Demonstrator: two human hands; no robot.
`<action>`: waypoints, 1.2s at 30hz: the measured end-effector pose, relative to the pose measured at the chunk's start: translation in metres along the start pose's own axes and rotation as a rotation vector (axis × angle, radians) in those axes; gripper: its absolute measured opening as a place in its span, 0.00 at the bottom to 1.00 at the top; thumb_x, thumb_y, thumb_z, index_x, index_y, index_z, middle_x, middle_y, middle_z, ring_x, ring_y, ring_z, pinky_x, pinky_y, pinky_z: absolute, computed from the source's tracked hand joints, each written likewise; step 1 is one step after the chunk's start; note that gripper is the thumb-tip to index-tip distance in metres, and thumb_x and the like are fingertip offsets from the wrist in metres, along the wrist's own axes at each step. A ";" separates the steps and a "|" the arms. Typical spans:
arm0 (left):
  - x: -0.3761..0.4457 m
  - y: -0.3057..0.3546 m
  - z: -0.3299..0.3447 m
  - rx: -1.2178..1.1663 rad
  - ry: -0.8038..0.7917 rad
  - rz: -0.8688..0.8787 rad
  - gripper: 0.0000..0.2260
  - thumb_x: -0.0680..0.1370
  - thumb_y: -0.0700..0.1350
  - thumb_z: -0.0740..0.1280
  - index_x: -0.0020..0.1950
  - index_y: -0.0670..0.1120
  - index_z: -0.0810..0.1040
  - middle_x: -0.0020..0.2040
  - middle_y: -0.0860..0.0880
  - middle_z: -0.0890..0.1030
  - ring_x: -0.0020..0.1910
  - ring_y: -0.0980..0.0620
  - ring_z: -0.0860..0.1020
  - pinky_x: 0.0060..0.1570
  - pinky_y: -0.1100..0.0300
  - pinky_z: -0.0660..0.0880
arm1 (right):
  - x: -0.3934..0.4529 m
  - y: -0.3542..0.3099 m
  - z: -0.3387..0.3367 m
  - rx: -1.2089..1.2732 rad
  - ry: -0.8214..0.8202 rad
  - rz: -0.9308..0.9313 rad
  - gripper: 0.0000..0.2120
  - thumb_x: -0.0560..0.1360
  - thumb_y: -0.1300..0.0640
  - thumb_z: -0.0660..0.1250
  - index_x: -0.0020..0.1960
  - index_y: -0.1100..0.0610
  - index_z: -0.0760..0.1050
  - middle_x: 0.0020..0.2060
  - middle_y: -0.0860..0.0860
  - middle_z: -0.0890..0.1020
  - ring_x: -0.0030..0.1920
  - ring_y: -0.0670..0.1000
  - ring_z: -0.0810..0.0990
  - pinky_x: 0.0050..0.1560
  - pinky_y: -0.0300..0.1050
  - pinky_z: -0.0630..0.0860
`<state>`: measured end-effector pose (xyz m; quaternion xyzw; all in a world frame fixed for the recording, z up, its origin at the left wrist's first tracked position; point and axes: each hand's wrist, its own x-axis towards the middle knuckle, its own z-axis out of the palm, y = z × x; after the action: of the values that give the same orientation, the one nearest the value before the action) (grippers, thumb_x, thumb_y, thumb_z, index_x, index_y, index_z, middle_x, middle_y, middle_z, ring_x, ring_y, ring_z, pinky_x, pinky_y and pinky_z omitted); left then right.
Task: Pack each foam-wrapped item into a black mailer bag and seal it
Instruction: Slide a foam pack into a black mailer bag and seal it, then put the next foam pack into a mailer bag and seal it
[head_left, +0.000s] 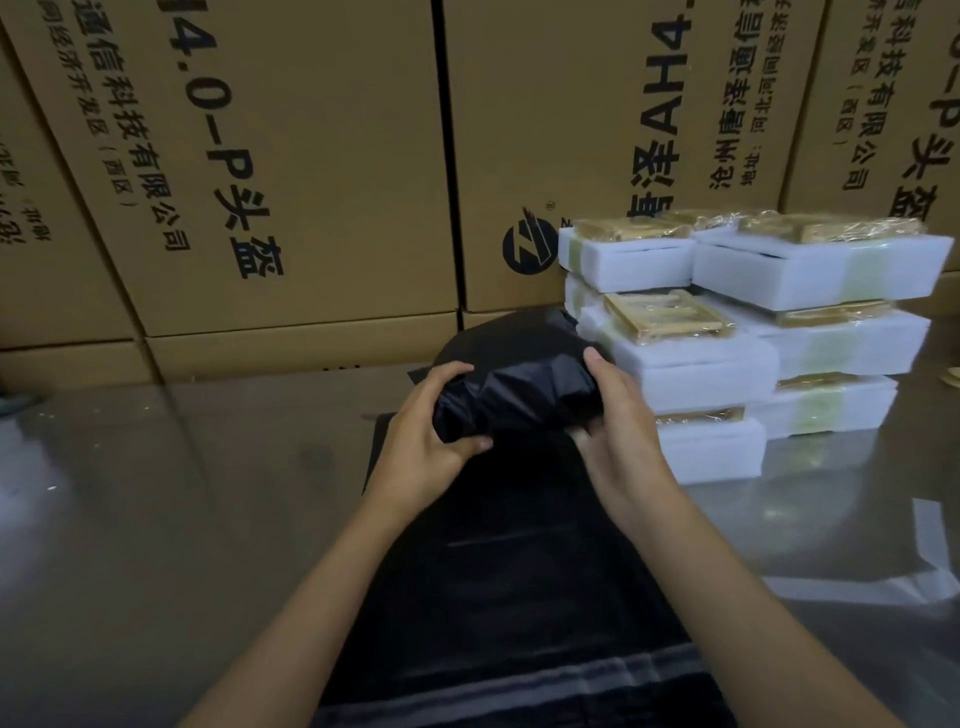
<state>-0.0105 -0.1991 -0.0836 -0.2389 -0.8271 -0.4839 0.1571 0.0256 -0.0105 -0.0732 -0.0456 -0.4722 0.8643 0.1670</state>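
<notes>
The black mailer bag (511, 392), bulged and creased around its contents, was held just above the tabletop (182, 493) at the centre of the view, in front of a stack of flat black bags (519, 571) that lay spread toward the near edge. The left hand (423, 441) gripped the bag's left end, fingers curled over the top and thumb pressed against the underside. The right hand (618, 436) gripped the right end, thumb on the upper face and fingers tucked beneath. The two hands were apart, one at each end of the package, both clamped on it. What the bag contained could not be seen through the black film. Just to the right of the bag, and partly behind it, stood a pile of foam-wrapped items (748, 332): white foam blocks in several tiers, each banded with yellowish tape and carrying a flat golden piece under clear film on top. The nearest block in the pile sat just beside the right hand's thumb; contact could not be confirmed. A sheet of clear film (930, 551) lay on the tabletop at the right edge. The tabletop itself was a dull, reflective metal surface. Behind it ran a wall of brown cardboard cartons (291, 171) printed with large black lettering and a round logo.
</notes>
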 end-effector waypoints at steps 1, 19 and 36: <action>0.010 -0.007 0.006 0.026 0.016 0.015 0.32 0.70 0.41 0.79 0.64 0.66 0.69 0.64 0.59 0.73 0.61 0.65 0.69 0.58 0.75 0.63 | 0.006 0.008 0.000 0.077 -0.012 0.018 0.36 0.68 0.44 0.77 0.73 0.50 0.71 0.65 0.50 0.81 0.65 0.51 0.79 0.69 0.54 0.74; 0.170 -0.098 0.106 0.722 0.001 -0.220 0.26 0.73 0.43 0.76 0.66 0.53 0.67 0.66 0.42 0.70 0.64 0.41 0.71 0.51 0.48 0.72 | 0.066 0.071 -0.030 0.365 0.159 0.401 0.22 0.86 0.54 0.55 0.76 0.63 0.64 0.71 0.64 0.71 0.70 0.62 0.73 0.69 0.55 0.72; 0.128 0.074 0.120 0.101 -0.449 0.171 0.45 0.66 0.68 0.74 0.77 0.63 0.55 0.79 0.60 0.47 0.78 0.49 0.55 0.72 0.51 0.63 | 0.050 0.073 -0.031 0.424 0.125 0.365 0.18 0.85 0.54 0.57 0.68 0.65 0.71 0.65 0.65 0.77 0.63 0.61 0.78 0.62 0.54 0.75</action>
<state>-0.0811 -0.0324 -0.0249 -0.4015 -0.8412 -0.3616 0.0215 -0.0314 -0.0053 -0.1469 -0.1471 -0.2537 0.9551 0.0430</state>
